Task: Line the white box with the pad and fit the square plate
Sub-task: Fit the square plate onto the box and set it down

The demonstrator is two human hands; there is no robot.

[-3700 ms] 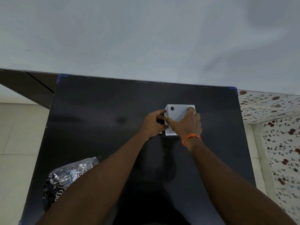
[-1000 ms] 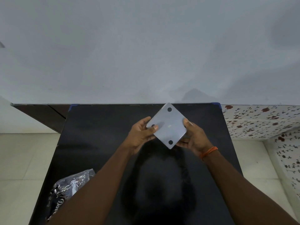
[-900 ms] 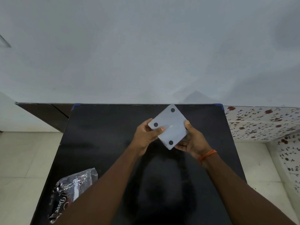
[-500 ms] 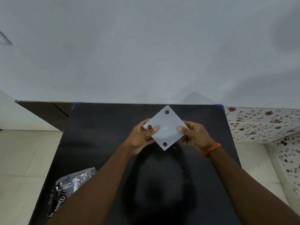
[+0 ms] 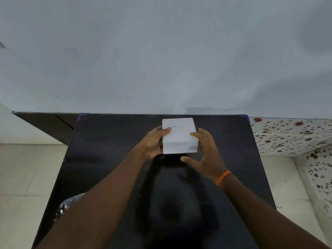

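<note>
While my arms reach forward over the black table (image 5: 111, 159), I have the white box (image 5: 179, 136) between both hands near the table's far edge, close to the pale wall (image 5: 161, 51). My left hand (image 5: 152, 142) is clamped on the box's left side, thumb pressed on the top face near the left corner and the other fingers tucked round the side, where I cannot see them. My right hand (image 5: 206, 155) is spread open: its fingertips (image 5: 195, 135) touch the box's right edge, while the thumb points left below the front face and stands apart from it. Whether that hand truly bears any of the box's weight I cannot tell.

The box shows me its flat top and its front wall; a faint curved line crosses the top (a mark or a seam, too dim to say which). It looks lifted a little above the table, though the dark glossy surface makes that hard to judge. An orange band (image 5: 222, 177) circles my right wrist. At the table's near left edge a crinkled plastic bag (image 5: 66, 207) peeks out from behind my left forearm. To the right stands a surface with a red flower print (image 5: 291, 135), and pale floor tiles (image 5: 27, 169) lie on the left.
</note>
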